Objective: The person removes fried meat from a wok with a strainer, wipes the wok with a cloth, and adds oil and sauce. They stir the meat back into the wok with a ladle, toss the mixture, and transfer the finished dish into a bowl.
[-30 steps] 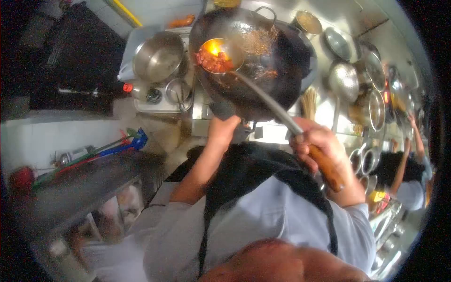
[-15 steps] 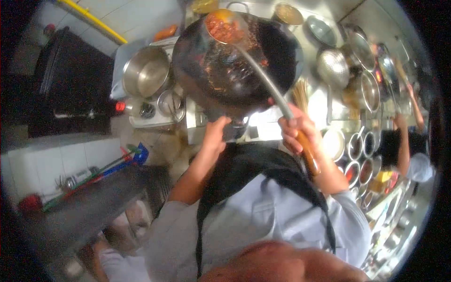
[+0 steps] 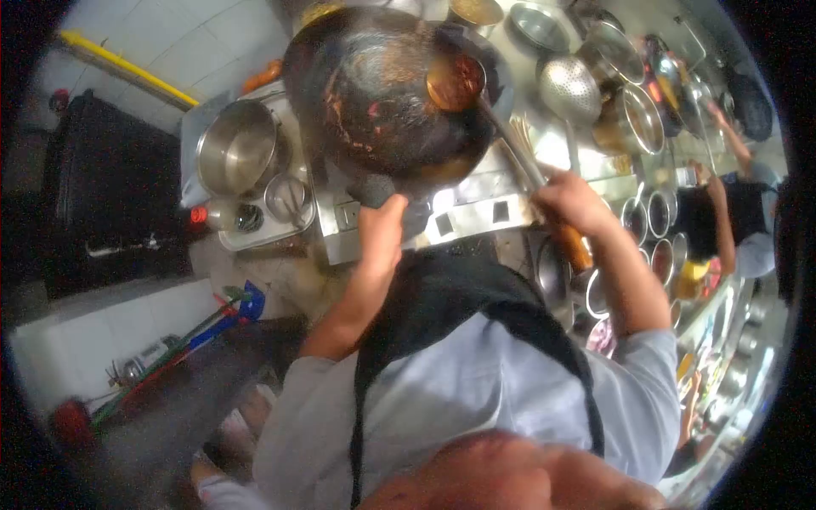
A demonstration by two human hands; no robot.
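Note:
A large dark wok [image 3: 374,93] sits on the stove, with brown-red residue on its inner wall. My left hand [image 3: 381,225] is closed round the wok's handle [image 3: 371,190] at the near side. My right hand [image 3: 574,204] grips a long ladle [image 3: 518,153] with a wooden grip end. The ladle's bowl, holding reddish-brown food [image 3: 456,82], is over the right part of the wok.
A steel pot [image 3: 239,146] and a small pan [image 3: 286,197] are at the left. A perforated skimmer [image 3: 570,90] lies right of the wok. Round containers [image 3: 659,214] stand further right, near a co-worker's arm [image 3: 724,229]. Another person's sleeve [image 3: 223,490] shows at lower left.
The ladle bowl has moved right and down, from above the wok's far side, and my right hand has shifted right and up. The wok appears more tilted, and the whole view has shifted.

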